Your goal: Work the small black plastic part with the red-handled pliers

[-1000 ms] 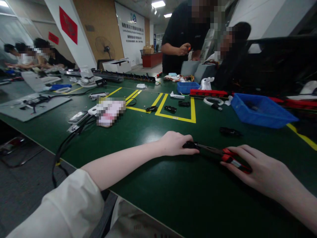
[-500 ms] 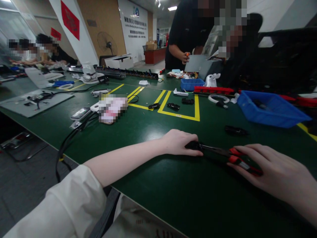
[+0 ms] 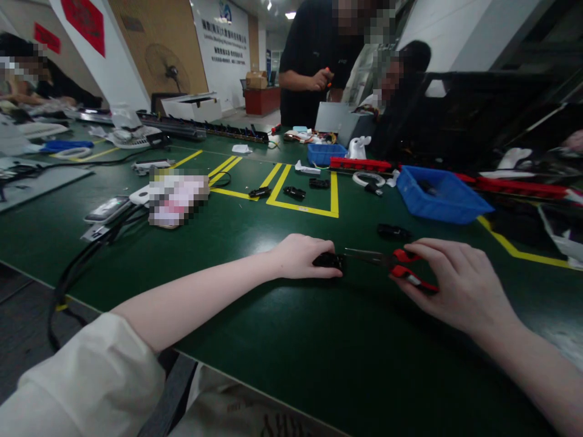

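My left hand point(image 3: 303, 256) pinches a small black plastic part point(image 3: 330, 261) just above the green table, its fingers hiding the part's left end. In my right hand point(image 3: 455, 276) are red-handled needle-nose pliers point(image 3: 407, 257), held with the handles spread. Their long thin jaws point left, and the tips end close to the black part's right end, apart from it as far as I can see. Behind the pliers a similar black part point(image 3: 394, 231) lies loose on the table.
Beyond my hands, yellow tape point(image 3: 302, 210) marks rectangles with several black parts point(image 3: 294, 192) in and beside them. A blue bin point(image 3: 441, 194) stands at right, a smaller blue bin point(image 3: 327, 153) farther back. Phones and black cables point(image 3: 98, 243) lie at left. A co-worker point(image 3: 310, 67) stands across the table.
The plier tips have drawn back from the black part and the handles have spread wider. The whole view has swung right, so things appear farther left.
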